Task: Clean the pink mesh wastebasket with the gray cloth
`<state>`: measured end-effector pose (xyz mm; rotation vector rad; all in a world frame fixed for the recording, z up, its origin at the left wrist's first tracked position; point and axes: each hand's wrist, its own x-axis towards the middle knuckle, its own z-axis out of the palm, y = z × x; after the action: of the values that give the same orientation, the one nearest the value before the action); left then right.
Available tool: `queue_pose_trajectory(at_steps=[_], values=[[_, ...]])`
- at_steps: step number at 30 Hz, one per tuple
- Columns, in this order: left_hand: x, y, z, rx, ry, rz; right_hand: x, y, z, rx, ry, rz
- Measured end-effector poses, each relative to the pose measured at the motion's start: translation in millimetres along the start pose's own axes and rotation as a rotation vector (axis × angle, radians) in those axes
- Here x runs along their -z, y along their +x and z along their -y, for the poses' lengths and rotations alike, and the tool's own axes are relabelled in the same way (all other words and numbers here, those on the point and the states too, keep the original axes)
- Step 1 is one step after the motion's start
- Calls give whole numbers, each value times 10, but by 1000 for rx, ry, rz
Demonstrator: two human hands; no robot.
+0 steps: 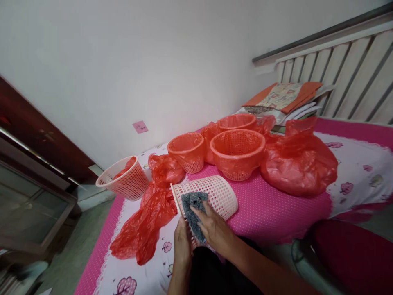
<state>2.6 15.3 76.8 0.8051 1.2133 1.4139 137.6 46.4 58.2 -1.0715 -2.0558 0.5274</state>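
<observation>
A pale pink perforated wastebasket (219,192) lies on its side at the near edge of the cloth-covered table, its open rim turned left. My left hand (182,241) is closed on the basket's rim from below. Across the basket's upper side, my right hand (211,225) presses a grey cleaning cloth (193,211), fingers bent over it. Loose red plastic bags (150,221) are spread just left of the basket. Farther left, another pale wastebasket (130,184) leans, with red plastic inside it.
Behind stand several baskets lined with red bags, including one lined basket (238,164) closest to me. A full, knotted red bag (297,164) sits to their right. Folded fabrics (284,98) are stacked by the radiator (340,73). A dark red seat (350,254) is at lower right.
</observation>
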Motion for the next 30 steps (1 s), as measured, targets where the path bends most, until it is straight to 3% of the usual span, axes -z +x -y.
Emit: queue_pose_trajectory(at_steps=[6, 13, 19, 24, 30], values=[[-56, -48, -124, 26, 30, -38, 67, 22, -280, -59, -44, -55], [-25, 44, -23, 52, -48, -129, 255, 46, -823, -170, -73, -131], [-9, 85, 5, 46, -52, -106, 392, -13, -1243, -279, -49, -233], [16, 97, 12, 37, -30, -117, 400, -116, -1419, -335, -9, -314], [-15, 66, -45, 45, -72, -45, 367, -189, -1501, -360, 12, -325]])
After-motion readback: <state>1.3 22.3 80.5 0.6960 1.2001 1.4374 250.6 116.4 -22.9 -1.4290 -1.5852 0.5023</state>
